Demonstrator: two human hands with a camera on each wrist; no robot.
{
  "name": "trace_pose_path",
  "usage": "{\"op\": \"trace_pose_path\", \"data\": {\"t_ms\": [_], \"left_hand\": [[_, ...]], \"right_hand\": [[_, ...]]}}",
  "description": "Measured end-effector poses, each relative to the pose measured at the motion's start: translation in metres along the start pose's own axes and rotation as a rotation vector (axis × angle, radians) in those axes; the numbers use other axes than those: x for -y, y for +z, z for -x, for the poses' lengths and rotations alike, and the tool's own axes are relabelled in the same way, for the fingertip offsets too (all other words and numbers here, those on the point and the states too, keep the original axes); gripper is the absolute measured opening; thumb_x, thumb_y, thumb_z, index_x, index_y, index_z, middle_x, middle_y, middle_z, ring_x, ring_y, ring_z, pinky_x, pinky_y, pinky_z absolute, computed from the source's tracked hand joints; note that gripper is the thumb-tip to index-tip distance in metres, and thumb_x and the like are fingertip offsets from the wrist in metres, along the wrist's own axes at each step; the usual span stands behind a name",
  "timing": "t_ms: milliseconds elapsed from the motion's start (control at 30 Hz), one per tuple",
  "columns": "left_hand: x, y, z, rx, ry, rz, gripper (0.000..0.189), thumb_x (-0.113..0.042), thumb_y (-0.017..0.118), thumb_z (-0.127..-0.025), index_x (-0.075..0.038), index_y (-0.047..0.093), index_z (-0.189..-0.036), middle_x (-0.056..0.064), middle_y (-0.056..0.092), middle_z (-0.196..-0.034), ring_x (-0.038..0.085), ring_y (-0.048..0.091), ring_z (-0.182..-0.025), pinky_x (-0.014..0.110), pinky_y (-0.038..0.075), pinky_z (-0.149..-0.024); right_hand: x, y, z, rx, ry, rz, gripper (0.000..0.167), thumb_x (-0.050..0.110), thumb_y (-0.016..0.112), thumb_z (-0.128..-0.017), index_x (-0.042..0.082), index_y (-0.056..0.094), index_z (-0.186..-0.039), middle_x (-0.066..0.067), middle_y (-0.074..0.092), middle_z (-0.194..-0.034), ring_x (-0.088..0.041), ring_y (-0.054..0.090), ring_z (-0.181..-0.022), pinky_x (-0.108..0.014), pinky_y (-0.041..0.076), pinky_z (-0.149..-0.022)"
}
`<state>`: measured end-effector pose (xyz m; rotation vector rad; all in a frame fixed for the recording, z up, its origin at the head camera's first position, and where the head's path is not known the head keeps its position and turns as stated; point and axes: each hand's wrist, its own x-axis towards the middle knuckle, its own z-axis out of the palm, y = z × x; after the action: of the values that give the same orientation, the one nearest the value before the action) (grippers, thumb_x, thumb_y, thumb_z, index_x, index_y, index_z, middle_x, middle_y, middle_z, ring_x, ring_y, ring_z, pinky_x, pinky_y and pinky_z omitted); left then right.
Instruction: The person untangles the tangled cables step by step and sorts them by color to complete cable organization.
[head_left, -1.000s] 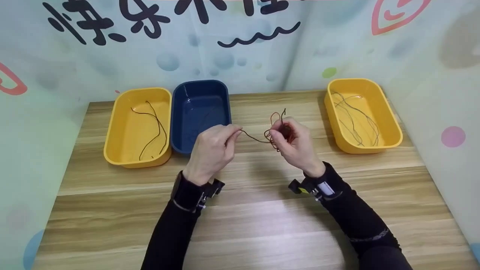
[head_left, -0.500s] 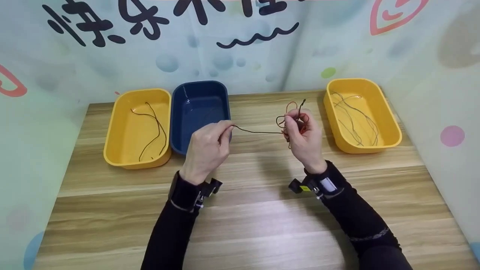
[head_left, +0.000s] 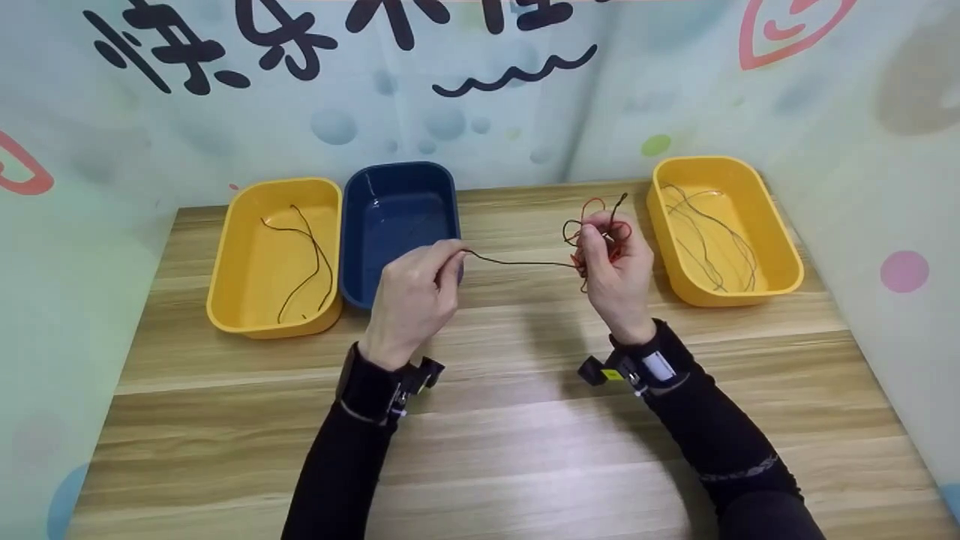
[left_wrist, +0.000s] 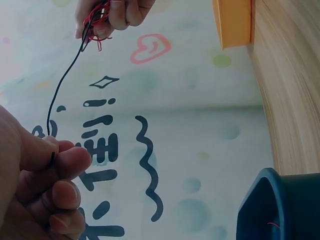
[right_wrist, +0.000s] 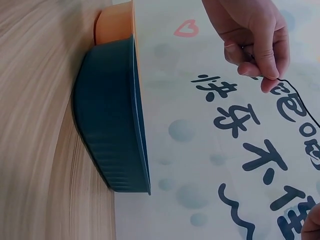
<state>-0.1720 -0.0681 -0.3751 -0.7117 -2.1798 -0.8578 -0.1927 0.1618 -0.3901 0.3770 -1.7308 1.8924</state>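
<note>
Thumb and fingertips of my left hand (head_left: 416,300) pinch one end of a thin black wire (head_left: 517,263). The wire stretches nearly straight across to a tangle of red and black wires (head_left: 618,249), which my right hand (head_left: 621,285) grips in curled fingers. Loops and a black end stick out above that hand. In the left wrist view, the wire's short tip (left_wrist: 52,158) pokes out below the left thumb, and the red-black bundle (left_wrist: 95,22) is in the other hand. The right wrist view has the left hand (right_wrist: 262,35) pinching the wire, with the right hand mostly cut off.
Beyond the left hand stands a dark blue bin (head_left: 401,169); a bit of red wire shows inside it in the left wrist view. A yellow bin (head_left: 247,262) beside it holds black wires. Another yellow bin (head_left: 776,277), at right, holds grey wires. Behind the wooden table (head_left: 495,450) hangs a printed backdrop.
My right hand has moved right and slightly up with the wire tangle. The left hand shifted a little left. The black wire between them is longer and straighter.
</note>
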Motion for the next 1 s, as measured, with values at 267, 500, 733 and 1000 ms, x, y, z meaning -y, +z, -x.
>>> {"op": "trace_pose_path", "data": {"t_ms": [267, 500, 733, 1000], "left_hand": [[0.0013, -0.0016, 0.0004, -0.012, -0.015, 0.003, 0.012, -0.007, 0.058, -0.094, -0.002, 0.069, -0.096, 0.009, 0.069, -0.079, 0.019, 0.063, -0.067, 0.034, 0.053, -0.064], [0.0023, -0.0022, 0.0003, -0.01, -0.027, 0.008, 0.013, -0.008, 0.058, -0.095, -0.002, 0.069, -0.096, 0.01, 0.07, -0.081, 0.019, 0.065, -0.07, 0.034, 0.054, -0.066], [0.0029, -0.0039, -0.0001, -0.019, -0.027, 0.016, 0.013, -0.007, 0.057, -0.095, -0.001, 0.069, -0.096, 0.011, 0.071, -0.084, 0.021, 0.068, -0.075, 0.034, 0.056, -0.071], [0.0023, -0.0045, -0.0004, -0.02, -0.027, 0.016, 0.013, -0.006, 0.057, -0.094, -0.001, 0.07, -0.096, 0.011, 0.071, -0.084, 0.021, 0.067, -0.075, 0.034, 0.056, -0.07]], "right_hand": [[0.0001, 0.0016, -0.0007, -0.039, -0.002, -0.027, 0.006, -0.003, 0.054, -0.093, 0.001, 0.059, -0.091, 0.001, 0.058, -0.072, -0.006, 0.052, -0.053, -0.017, 0.044, -0.046], [-0.0007, 0.0009, -0.0016, -0.048, -0.027, -0.037, 0.007, -0.004, 0.053, -0.093, 0.001, 0.057, -0.09, 0.001, 0.059, -0.073, -0.006, 0.051, -0.051, -0.018, 0.042, -0.044], [-0.0003, 0.0002, -0.0016, -0.064, -0.039, -0.034, 0.006, -0.003, 0.053, -0.094, 0.001, 0.057, -0.09, -0.001, 0.059, -0.075, -0.008, 0.054, -0.055, -0.019, 0.045, -0.046], [0.001, 0.0004, -0.002, -0.107, -0.034, -0.006, 0.005, -0.002, 0.054, -0.094, 0.001, 0.057, -0.091, -0.001, 0.06, -0.076, -0.009, 0.054, -0.055, -0.019, 0.045, -0.047]]}}
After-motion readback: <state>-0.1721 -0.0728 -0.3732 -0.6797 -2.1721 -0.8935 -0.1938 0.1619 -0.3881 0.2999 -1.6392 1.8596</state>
